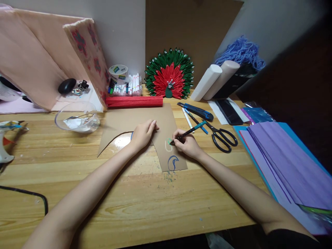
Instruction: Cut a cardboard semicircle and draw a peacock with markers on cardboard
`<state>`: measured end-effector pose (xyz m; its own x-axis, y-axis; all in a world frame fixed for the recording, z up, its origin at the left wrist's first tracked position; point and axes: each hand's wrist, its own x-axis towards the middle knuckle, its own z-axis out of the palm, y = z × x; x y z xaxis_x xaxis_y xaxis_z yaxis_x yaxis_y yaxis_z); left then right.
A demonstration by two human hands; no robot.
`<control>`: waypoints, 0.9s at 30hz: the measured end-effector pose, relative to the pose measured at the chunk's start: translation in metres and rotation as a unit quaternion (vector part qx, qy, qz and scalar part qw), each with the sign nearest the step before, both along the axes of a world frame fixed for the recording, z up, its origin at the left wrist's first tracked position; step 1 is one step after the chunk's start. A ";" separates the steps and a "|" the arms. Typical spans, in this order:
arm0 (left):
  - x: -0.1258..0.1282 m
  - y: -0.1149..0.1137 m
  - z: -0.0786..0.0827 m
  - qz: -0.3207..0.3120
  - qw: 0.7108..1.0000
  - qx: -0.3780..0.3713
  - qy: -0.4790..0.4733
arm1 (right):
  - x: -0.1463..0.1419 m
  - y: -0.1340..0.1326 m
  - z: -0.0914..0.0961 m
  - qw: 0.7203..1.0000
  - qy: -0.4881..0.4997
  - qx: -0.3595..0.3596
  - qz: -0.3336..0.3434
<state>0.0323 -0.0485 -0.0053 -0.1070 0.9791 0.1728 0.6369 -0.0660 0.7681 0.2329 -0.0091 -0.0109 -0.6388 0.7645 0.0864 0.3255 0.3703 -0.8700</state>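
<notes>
My right hand (187, 144) is closed around a marker with a teal end (195, 128). Its tip touches the brown cardboard (166, 116), at a small green mark by a pale loop outline (168, 146). Nearer to me on the same piece is a blue crescent-like drawing (172, 162). My left hand (143, 135) rests on the cardboard beside its curved cut edge, fingers loosely bent and nothing visible in them. A bit of blue shows beside that wrist, mostly covered by it.
Scissors (224, 138), a blue-black utility knife (198, 111) and pens lie right of the cardboard. Purple paper sheets (290, 162) cover the right side. Behind are a red paper roll (135, 101) and a green-red peacock craft (169, 77). A clear bowl (77, 119) stands left.
</notes>
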 end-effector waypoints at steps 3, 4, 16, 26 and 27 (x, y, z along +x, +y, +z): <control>0.000 0.000 0.000 -0.001 1.000 0.002 0.002 | 0.000 0.000 0.001 1.000 -0.009 0.016 0.009; 0.000 0.000 0.000 -0.002 1.000 0.002 0.002 | 0.000 0.000 0.001 1.000 -0.009 0.012 0.011; -0.001 0.000 -0.002 -0.007 1.000 0.010 -0.004 | 0.000 0.000 -0.003 1.000 0.001 -0.001 0.004; -0.001 0.000 -0.002 -0.006 1.000 0.008 0.001 | 0.001 0.000 -0.003 1.000 -0.002 -0.006 0.016; -0.001 0.000 -0.002 -0.006 1.000 0.008 0.003 | 0.001 0.000 -0.003 1.000 -0.001 -0.009 0.013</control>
